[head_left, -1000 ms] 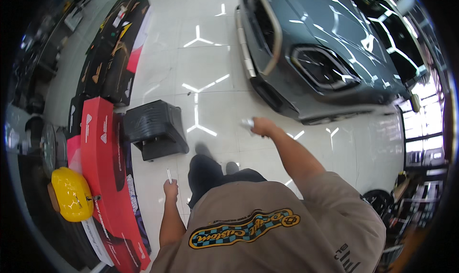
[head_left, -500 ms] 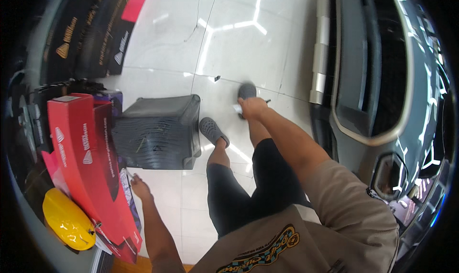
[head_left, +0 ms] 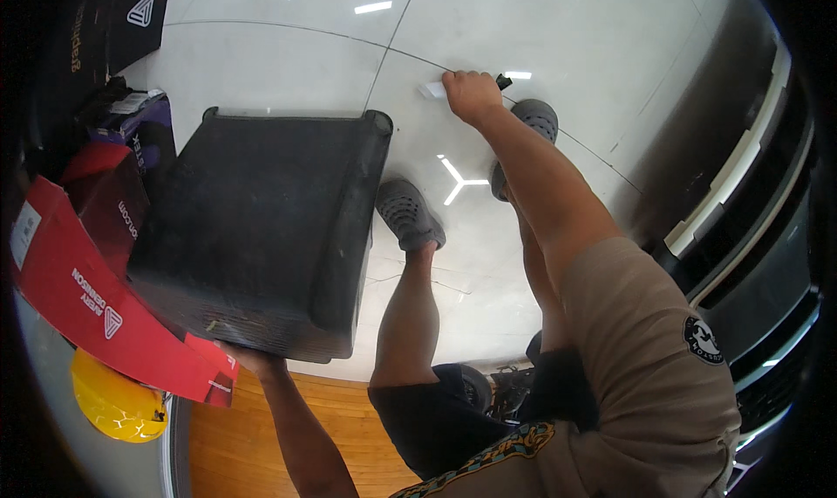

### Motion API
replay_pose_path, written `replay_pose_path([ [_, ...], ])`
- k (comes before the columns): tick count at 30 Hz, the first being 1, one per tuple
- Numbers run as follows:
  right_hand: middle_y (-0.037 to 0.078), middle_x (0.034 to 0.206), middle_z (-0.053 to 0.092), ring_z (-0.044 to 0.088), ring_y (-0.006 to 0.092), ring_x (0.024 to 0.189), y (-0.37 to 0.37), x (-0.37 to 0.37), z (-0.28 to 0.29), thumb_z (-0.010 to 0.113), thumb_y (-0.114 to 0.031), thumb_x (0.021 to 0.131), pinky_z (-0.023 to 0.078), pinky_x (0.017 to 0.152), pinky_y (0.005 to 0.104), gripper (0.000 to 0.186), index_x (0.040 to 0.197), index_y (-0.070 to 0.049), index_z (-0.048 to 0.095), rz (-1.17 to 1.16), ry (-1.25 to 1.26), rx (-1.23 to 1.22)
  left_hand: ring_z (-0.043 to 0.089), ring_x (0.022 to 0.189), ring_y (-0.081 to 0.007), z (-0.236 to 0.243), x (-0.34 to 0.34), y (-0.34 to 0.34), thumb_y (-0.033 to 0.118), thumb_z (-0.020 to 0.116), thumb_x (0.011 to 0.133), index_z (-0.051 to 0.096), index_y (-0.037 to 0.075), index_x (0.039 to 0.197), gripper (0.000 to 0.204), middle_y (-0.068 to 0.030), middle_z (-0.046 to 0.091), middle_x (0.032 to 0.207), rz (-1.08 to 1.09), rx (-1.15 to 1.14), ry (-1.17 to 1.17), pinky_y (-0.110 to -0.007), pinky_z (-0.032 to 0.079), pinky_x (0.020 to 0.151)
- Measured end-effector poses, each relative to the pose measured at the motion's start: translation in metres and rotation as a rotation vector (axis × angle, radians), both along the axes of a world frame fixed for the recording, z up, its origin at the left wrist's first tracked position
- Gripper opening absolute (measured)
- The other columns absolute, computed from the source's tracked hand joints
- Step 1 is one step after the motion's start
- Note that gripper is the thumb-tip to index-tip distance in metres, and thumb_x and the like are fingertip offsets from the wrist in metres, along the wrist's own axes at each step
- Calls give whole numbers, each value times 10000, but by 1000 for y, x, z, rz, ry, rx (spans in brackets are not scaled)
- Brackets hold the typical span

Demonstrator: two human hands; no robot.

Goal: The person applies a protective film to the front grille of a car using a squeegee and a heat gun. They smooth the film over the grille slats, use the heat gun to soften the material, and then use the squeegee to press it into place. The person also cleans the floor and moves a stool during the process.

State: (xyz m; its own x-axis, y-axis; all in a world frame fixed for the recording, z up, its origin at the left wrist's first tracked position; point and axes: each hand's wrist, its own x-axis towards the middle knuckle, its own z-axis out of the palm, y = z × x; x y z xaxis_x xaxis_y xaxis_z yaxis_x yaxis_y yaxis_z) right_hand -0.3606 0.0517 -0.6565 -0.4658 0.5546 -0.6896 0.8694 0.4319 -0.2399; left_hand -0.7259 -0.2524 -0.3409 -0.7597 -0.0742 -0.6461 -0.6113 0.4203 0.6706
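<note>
My right hand (head_left: pixel 473 95) is closed around a small item. A flat whitish piece (head_left: pixel 432 89) sticks out on one side of the fist and a short black end (head_left: pixel 504 81) on the other; its kind is not clear. It is held over the floor beside my right shoe (head_left: pixel 535 120). At the left, my left hand (head_left: pixel 253 359) is at the near lower edge of a black box-shaped plastic bin (head_left: pixel 253 210). The bin hides most of its fingers, so I cannot see whether it grips anything.
Red cartons (head_left: pixel 83 293) and a glossy yellow object (head_left: pixel 118 398) are left of the bin, with black cartons (head_left: pixel 122 27) beyond. A car's front (head_left: pixel 741 184) lines the right side. My left shoe (head_left: pixel 405 215) stands on pale tiles, close to the bin.
My view has dropped closer and shifted, so the bin looks larger. My left hand has come to the bin's near edge. The right hand still holds its item, now farther from me.
</note>
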Motion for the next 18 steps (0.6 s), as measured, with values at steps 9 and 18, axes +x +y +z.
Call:
replay_pose_path([
  [9, 209, 1047, 674, 659, 382, 968, 36, 55, 105, 531, -157, 861, 526, 847, 482, 299, 1126, -30, 582, -403, 47, -237, 354, 1364, -334, 30, -20, 1, 771, 495, 827, 312, 160, 1497, 926, -88, 378, 1486, -113, 274, -231, -521, 336, 1112],
  [18, 243, 886, 689, 674, 405, 866, 44, 302, 461, 560, -282, 854, 527, 788, 519, 319, 994, -5, 631, -798, -52, -390, 339, 398, -127, 200, 67, 219, 635, 661, 830, 400, 167, 710, 548, 14, 372, 541, -95, 42, -229, -280, 264, 364],
])
